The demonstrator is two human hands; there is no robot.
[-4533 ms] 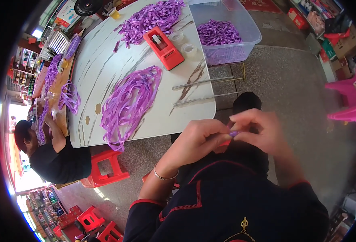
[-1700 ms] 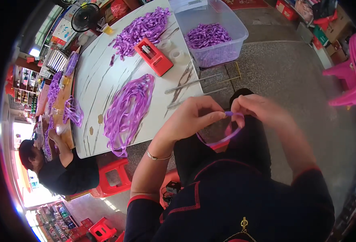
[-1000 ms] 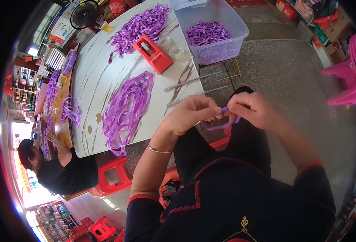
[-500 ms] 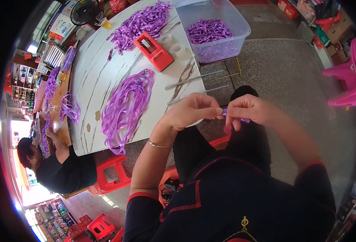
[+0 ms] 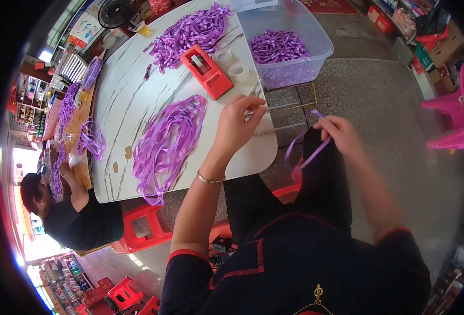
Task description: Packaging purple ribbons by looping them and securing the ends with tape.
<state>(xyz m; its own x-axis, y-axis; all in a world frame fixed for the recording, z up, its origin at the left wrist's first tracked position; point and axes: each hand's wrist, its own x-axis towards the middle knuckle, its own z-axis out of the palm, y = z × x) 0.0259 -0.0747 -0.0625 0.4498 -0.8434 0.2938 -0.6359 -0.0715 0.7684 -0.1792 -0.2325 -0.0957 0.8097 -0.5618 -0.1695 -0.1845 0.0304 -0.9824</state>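
Above the floor to the right of the table, my right hand point(image 5: 339, 135) pinches a narrow purple ribbon point(image 5: 316, 153) that hangs in a loose loop over my leg. My left hand point(image 5: 237, 123) is raised over the table's right edge, thumb and forefinger stretched out with a gap between them; nothing shows in it. Thin metal rods point(image 5: 288, 105) stick out from the table edge beside its fingertips. Nearest to it on the tabletop stands a red tape dispenser point(image 5: 215, 84). A long bundle of purple ribbons point(image 5: 169, 142) lies left of my forearm.
Another purple ribbon pile point(image 5: 192, 34) lies at the table's point(image 5: 119, 113) far end. Clear tape rolls point(image 5: 238, 70) sit beside the dispenser. A clear plastic bin point(image 5: 316, 44) holds purple ribbon pieces. At left, a person point(image 5: 79, 220) works at a wooden table. Pink chairs point(image 5: 455, 115) stand right.
My hands were together on the purple ribbon; now they are apart. My left hand has let go and moved up and left. The ribbon hangs open from my right hand, which has shifted right.
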